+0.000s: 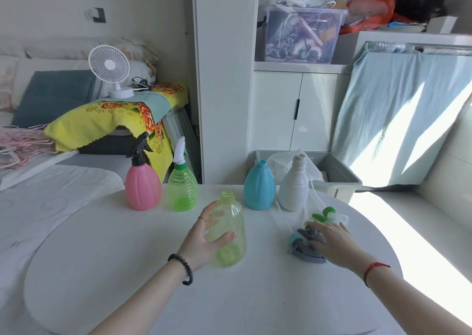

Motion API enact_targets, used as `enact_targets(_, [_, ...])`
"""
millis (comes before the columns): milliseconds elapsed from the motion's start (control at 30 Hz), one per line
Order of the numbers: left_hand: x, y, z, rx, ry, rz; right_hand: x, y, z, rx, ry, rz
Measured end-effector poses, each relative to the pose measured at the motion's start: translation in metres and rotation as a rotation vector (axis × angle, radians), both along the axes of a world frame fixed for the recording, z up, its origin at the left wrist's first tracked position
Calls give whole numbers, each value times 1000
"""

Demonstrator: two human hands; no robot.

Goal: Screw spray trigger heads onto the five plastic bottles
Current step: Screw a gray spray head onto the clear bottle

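No writing could be read anywhere. The bottles showed no legible label, brand or number.

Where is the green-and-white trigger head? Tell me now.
Head view: the green-and-white trigger head lies on the right side of the table, just in front of the white bottle, at the fingertips of the right hand.
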State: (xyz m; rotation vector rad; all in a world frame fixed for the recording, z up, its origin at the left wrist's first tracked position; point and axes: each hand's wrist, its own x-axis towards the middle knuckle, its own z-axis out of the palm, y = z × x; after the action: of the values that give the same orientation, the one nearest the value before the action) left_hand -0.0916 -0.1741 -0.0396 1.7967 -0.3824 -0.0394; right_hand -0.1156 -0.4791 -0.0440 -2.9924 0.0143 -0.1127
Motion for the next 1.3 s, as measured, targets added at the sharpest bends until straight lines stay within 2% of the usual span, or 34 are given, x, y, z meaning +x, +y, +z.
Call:
enact_targets(200, [-2,0,1,-14,1,3,7,-3,-10,-70,-159,30])
enact_targets(267, [-2,0,0,-19,0,10,7,-3,-13,-20,-207,31])
enact_targets(467, [-1,2,-1,-21,3,11,-10,10,32,570,-402,-42])
enact_targets(700, [1,0,-1,-13,28,4,-38,19,168,924,-653,-51])
enact_targets(833, [2,1,-3,14,21,3,-49,35,231,1105,-470,60])
enact_targets(900, [2,1,-3,10,21,1,-50,48,251,1080,-399,122])
enact_targets(1033, [2,1,-3,1,25,-1,-44,77,267,1015,-375,194])
enact_targets(1300, [3,2,-5,5,18,-7,-31,103,260,980,-343,159])
